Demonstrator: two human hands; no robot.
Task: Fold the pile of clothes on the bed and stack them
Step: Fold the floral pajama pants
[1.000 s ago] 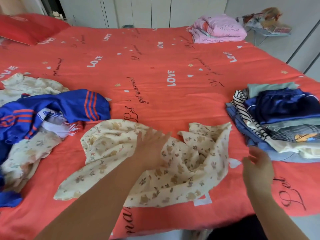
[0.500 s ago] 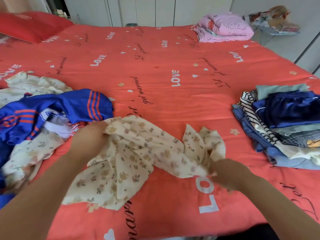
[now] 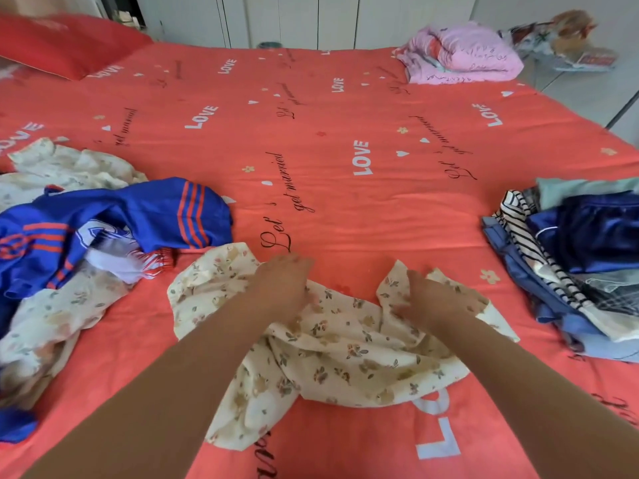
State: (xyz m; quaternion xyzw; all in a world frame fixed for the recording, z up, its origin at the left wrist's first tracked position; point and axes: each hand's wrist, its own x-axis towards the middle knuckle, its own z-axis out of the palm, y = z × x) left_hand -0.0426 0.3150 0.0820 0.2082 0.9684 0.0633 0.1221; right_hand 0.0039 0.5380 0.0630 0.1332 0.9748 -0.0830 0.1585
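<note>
A cream floral garment lies crumpled on the red bedspread in front of me. My left hand grips its upper edge near the middle, fingers curled over the cloth. My right hand holds a bunched part of the same garment's right side. To the left lies the unfolded pile: a blue jersey with orange stripes over more cream floral cloth. A stack of folded clothes sits at the right edge, a dark blue piece on top.
A red pillow lies at the far left corner. Folded pink bedding rests at the far right corner. White cupboard doors stand behind the bed. Beyond the bed's right edge a small stand holds clutter.
Both hands have come closer together on the floral garment. The left hand moved right from the garment's left end to its middle, and the cloth has shifted and bunched lower between my arms.
</note>
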